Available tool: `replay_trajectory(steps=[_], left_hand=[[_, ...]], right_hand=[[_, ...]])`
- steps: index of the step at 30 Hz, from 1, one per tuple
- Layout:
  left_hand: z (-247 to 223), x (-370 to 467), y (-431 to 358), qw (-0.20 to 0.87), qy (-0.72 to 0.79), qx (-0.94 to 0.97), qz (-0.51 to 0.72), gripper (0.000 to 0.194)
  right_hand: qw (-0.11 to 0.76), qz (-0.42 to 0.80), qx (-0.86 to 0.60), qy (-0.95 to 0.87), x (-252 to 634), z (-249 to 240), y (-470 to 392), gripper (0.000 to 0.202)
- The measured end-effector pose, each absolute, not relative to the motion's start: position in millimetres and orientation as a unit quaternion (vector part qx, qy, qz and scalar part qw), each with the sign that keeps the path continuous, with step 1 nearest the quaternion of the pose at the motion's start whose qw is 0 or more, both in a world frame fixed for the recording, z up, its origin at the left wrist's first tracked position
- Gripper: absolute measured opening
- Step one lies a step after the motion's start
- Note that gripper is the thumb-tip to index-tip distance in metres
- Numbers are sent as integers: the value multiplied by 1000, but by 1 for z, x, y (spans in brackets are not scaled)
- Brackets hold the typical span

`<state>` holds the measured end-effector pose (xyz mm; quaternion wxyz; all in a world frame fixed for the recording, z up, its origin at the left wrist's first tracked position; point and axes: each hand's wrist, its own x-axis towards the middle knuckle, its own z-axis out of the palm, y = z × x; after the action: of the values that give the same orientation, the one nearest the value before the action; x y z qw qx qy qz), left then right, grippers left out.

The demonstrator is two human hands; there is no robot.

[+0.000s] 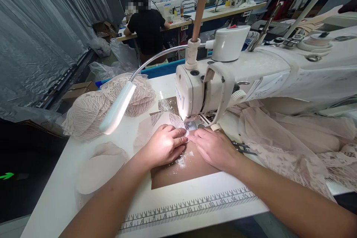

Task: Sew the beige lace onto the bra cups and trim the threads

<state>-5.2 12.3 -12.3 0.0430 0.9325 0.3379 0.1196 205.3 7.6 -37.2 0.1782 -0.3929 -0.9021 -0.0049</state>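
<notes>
Under the head of a white sewing machine [191, 89], a piece of pale pink lace fabric [163, 119] lies at the needle. My left hand [164, 145] is closed with curled fingers on the fabric, just left of and in front of the presser foot. From the other side my right hand [213, 147] presses its fingertips together at the fabric's near edge; the two hands almost touch. Both rest over a brown sheet [166, 179] on the table. My fingers cover much of the fabric. Beside my right wrist lie dark thread snips [244, 148].
A gooseneck lamp [118, 108] arches over the left side. Stacked lace cups [89, 113] and a sheer cup piece [97, 171] lie on the left. Sheer lace fabric [287, 130] is heaped right. A printed ruler [189, 210] runs along the front. A person [146, 26] sits beyond.
</notes>
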Motion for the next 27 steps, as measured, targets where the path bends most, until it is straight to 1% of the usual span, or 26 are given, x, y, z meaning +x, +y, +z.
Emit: replay_trajectory(steps=[5,9,19,27], left_hand=[[-17,-10,20,34,349,925,143,31],[-22,-13,25,30,365,915,169,32],[-33,-23,34,2,458,865,205,31],[-26,-26,37,-7,551,821,151,35]], right_hand=[[155,-13,-414,-897,201,-35,9,33],[161,-15,-411,-897,203,-37,10,34],[153,25,-409,-899,204,-35,12,37],[181,34,-380,-907,208,-40,16,39]])
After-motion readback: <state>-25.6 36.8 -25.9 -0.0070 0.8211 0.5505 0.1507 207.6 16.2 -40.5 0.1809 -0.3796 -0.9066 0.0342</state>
